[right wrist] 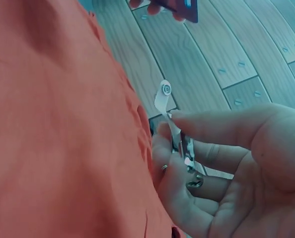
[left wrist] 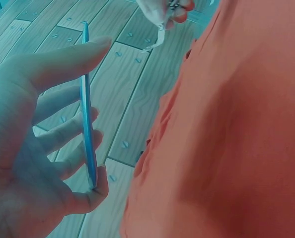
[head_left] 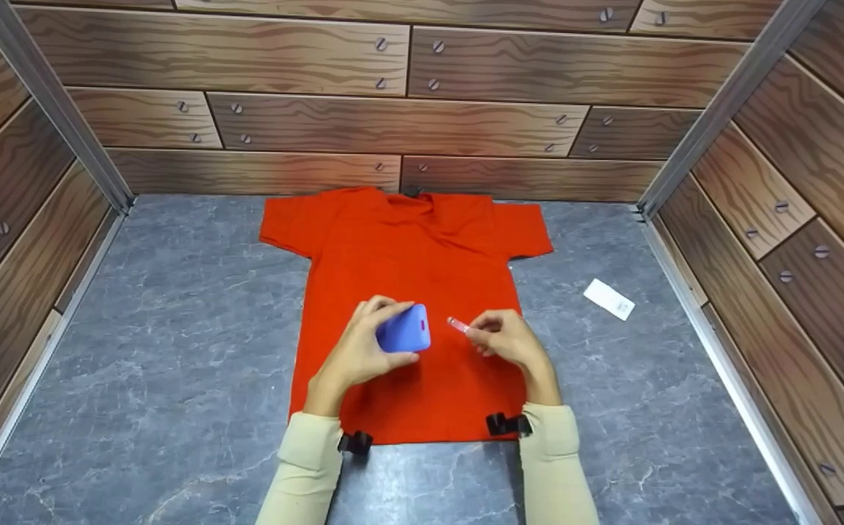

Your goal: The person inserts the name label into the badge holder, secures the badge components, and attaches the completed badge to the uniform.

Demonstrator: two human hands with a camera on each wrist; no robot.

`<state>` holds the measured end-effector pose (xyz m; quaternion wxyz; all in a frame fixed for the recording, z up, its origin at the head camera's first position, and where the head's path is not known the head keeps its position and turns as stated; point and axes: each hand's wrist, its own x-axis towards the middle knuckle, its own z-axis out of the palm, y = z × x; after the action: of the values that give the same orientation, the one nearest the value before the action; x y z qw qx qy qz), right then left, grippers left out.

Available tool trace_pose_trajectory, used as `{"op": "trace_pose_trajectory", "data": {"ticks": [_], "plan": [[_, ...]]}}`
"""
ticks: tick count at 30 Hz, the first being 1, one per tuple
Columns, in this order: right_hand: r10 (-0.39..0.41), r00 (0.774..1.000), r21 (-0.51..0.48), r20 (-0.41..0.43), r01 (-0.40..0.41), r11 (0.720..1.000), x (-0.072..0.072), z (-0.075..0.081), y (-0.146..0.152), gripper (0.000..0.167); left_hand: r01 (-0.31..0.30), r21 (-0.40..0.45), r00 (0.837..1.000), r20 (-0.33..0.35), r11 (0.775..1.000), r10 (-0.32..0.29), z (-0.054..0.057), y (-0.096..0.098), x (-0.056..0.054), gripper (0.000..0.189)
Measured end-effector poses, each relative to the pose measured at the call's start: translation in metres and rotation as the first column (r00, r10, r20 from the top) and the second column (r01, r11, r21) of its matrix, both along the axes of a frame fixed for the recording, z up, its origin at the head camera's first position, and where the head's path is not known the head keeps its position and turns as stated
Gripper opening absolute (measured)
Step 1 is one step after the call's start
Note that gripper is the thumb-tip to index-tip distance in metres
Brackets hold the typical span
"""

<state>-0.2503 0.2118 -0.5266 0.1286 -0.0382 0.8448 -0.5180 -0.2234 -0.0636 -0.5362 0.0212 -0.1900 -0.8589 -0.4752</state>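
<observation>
My left hand (head_left: 360,346) grips a flat blue card holder (head_left: 400,332) by its edges, thumb on one side and fingers on the other. A small reddish slot shows near its right end. Seen edge-on in the left wrist view, the card holder (left wrist: 88,114) is thin. My right hand (head_left: 511,339) pinches a badge clip with a strap (head_left: 458,325). The right wrist view shows its pale strap (right wrist: 162,96) with a round metal snap at the tip; metal parts lie among the fingers. Strap tip and card holder are a short gap apart, above an orange-red T-shirt (head_left: 407,270).
The T-shirt lies spread flat on a grey marbled table (head_left: 196,350), collar toward the back. To its right lies a white card (head_left: 609,299) with a small printed mark. Wood-patterned panels (head_left: 305,124) with metal corner rails enclose the back and both sides.
</observation>
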Motion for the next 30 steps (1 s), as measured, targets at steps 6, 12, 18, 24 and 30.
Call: {"op": "trace_pose_trajectory", "data": {"ticks": [6, 12, 18, 24, 30], "plan": [[-0.008, 1.000, 0.023, -0.021, 0.009, 1.000, 0.002, 0.000, 0.006, 0.009, 0.010, -0.001, 1.000, 0.009, 1.000, -0.010, 0.000, 0.001, 0.000, 0.074], [-0.044, 0.999, 0.058, -0.014, 0.044, 0.997, -0.001, -0.004, 0.007, 0.012, 0.015, -0.006, 1.000, 0.013, 1.000, -0.015, 0.000, 0.002, 0.000, 0.072], [-0.055, 0.998, 0.121, -0.014, 0.056, 0.991, -0.002, -0.008, 0.007, 0.011, 0.021, -0.013, 1.000, 0.015, 1.000, -0.021, -0.001, 0.002, 0.001, 0.072], [-0.075, 0.997, 0.102, -0.005, 0.075, 0.992, -0.002, -0.007, 0.007, 0.015, 0.023, -0.019, 1.000, 0.012, 1.000, -0.023, -0.002, 0.002, 0.002, 0.072], [-0.105, 0.994, 0.060, 0.000, 0.105, 0.993, -0.004, -0.011, 0.007, 0.018, 0.021, -0.030, 1.000, 0.005, 0.999, -0.021, 0.000, 0.003, 0.002, 0.072]]}}
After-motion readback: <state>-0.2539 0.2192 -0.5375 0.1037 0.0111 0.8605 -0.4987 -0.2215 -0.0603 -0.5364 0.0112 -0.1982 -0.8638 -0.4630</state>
